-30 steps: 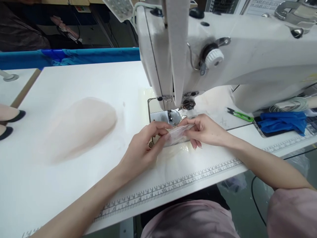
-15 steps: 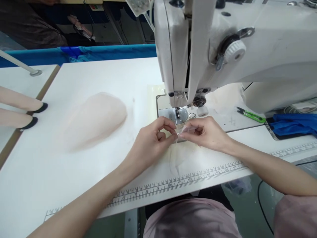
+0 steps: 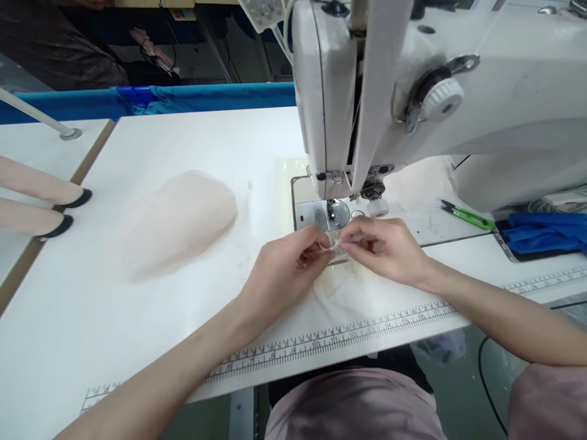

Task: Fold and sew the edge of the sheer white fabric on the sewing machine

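Note:
A white sewing machine (image 3: 458,91) stands at the back right of the white table (image 3: 160,140). Its needle and presser foot (image 3: 331,208) sit over a round metal plate. Just in front of the plate, my left hand (image 3: 279,275) and my right hand (image 3: 389,250) meet, both pinching a small sheer, pale piece of fabric (image 3: 342,245) between thumb and fingers. The rest of that sheer fabric trails down onto the table below my hands. The fabric is held just short of the needle.
A pile of sheer pink fabric (image 3: 177,217) lies to the left. Green thread snips (image 3: 465,214) and blue cloth (image 3: 545,235) lie to the right. A ruler strip (image 3: 321,342) runs along the front edge. Two pale shapes with black tips (image 3: 41,208) lie at far left.
My view has shifted left and closer to the machine. Both hands have drawn the sheer piece together into a tighter pinch in front of the needle plate.

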The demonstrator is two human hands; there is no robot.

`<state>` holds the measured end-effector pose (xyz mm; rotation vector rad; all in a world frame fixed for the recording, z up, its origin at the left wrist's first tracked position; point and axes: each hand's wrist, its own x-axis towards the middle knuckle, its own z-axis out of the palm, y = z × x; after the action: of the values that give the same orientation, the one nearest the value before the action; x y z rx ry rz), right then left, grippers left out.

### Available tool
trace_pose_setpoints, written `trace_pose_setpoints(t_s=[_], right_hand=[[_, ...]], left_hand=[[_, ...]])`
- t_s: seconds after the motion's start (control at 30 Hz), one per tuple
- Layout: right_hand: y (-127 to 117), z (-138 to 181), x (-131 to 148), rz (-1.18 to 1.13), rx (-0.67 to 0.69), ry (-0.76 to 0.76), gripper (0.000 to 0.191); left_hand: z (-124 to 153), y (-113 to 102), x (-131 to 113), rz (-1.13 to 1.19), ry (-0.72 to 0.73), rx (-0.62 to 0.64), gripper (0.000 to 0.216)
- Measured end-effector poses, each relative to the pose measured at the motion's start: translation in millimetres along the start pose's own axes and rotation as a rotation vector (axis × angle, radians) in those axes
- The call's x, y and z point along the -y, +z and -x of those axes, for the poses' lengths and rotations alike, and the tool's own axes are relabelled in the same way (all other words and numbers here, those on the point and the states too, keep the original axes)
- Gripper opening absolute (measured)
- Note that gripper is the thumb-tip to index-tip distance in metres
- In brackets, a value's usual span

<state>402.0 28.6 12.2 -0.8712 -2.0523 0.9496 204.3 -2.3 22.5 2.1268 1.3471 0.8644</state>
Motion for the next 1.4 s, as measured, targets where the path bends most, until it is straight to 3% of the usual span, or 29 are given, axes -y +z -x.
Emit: trace_pose_setpoints(t_s=[0.13, 0.23, 0.57, 1.4], right_hand=[[1.0, 3.9, -3.5, 0.137, -0.079, -0.189, 0.013], [1.1, 5.6, -4.7, 0.203, -0.119, -0.253, 0.018], [0.9, 6.8, -3.7, 0.290, -0.096, -0.405, 0.019], [2.2, 6.6, -3.6, 0.270, -0.090, -0.394, 0.018]], left_hand=[[4.2, 3.4, 6.9, -0.352, 0.398, -0.203, 0.010], [3.2, 3.5, 12.0, -0.403, 0.554, -0.266, 0.013], [2.1, 4.6, 12.0, -0.370, 0.565, -0.292, 0.017], [2.3, 4.3, 10.9, -0.362, 0.584, -0.293, 0.015]])
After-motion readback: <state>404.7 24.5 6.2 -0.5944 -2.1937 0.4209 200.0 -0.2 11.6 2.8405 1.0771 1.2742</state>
